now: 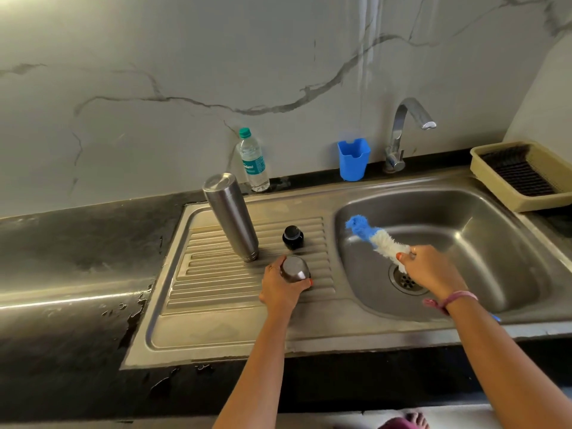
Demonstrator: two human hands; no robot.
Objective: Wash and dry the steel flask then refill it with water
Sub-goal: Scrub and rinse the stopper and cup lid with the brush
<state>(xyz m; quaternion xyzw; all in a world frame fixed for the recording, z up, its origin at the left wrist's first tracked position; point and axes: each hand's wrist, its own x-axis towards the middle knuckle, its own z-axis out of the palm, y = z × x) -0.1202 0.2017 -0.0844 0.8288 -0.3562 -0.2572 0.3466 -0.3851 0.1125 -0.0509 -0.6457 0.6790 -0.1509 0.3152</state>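
On the ribbed drainboard (216, 274) beside the sink basin (464, 230): steel flask (230, 216) stood upside down, mouth on the ridges, apparently draining; black stopper (292, 237) just beside it. Left hand (283, 287) curled around the steel cup lid (295, 269), thumb and fingers gripping its sides, lid low over or on the ridges, contact hard to tell. Right hand (428, 269) closed on the handle of the blue-and-white bottle brush (376, 236), bristles pointing up-left over the basin. Tap (408, 125) not running. Judged the step in hand as scrubbing the lid: best brought over the basin, open side toward the bristles, brush turned inside, grip kept firm against wet, slippery steel, then rinsed well.
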